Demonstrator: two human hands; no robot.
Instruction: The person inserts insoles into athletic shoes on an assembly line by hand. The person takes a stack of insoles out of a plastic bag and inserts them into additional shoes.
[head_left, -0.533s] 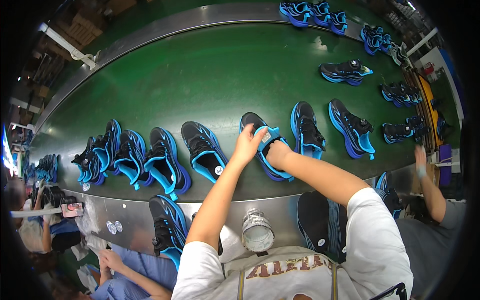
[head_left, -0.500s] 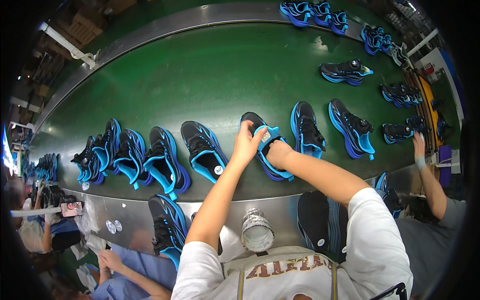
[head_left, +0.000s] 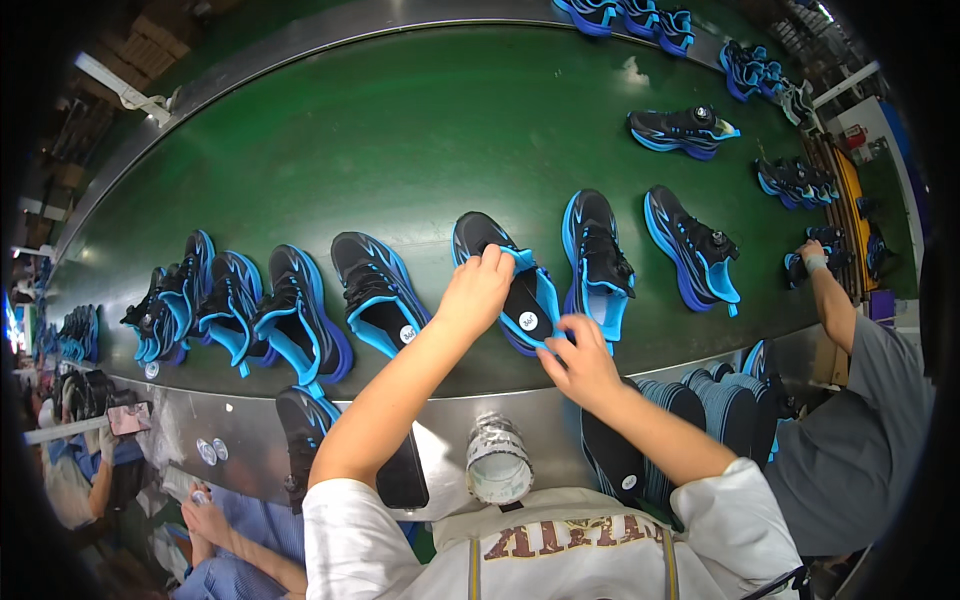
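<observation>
A black and blue sneaker (head_left: 480, 232) lies on the green belt in front of me, its opening toward me. My left hand (head_left: 482, 288) is closed on its tongue, with the fingertips at the blue lining. Inside the shoe shows a dark insole (head_left: 522, 300) with a round white sticker (head_left: 528, 321) at the heel. My right hand (head_left: 585, 365) is beside the heel collar, its fingers bent and apart, the fingertips at the collar's edge. Another sneaker (head_left: 592, 235) stands just right of it, and one more (head_left: 375, 275) to the left.
Several matching sneakers (head_left: 295, 300) line the belt (head_left: 330, 140) at left; others stand right and far. On the metal ledge are a tape-wrapped cup (head_left: 499, 465), a dark phone (head_left: 405, 475), stacked insoles (head_left: 680, 410) and a sneaker (head_left: 303, 425). Co-workers sit at left (head_left: 245, 540) and right (head_left: 850, 440).
My right hand has come out of the sneaker to its heel, uncovering the insole and its sticker. My left hand has shifted onto the tongue. More stacked insoles show on the ledge.
</observation>
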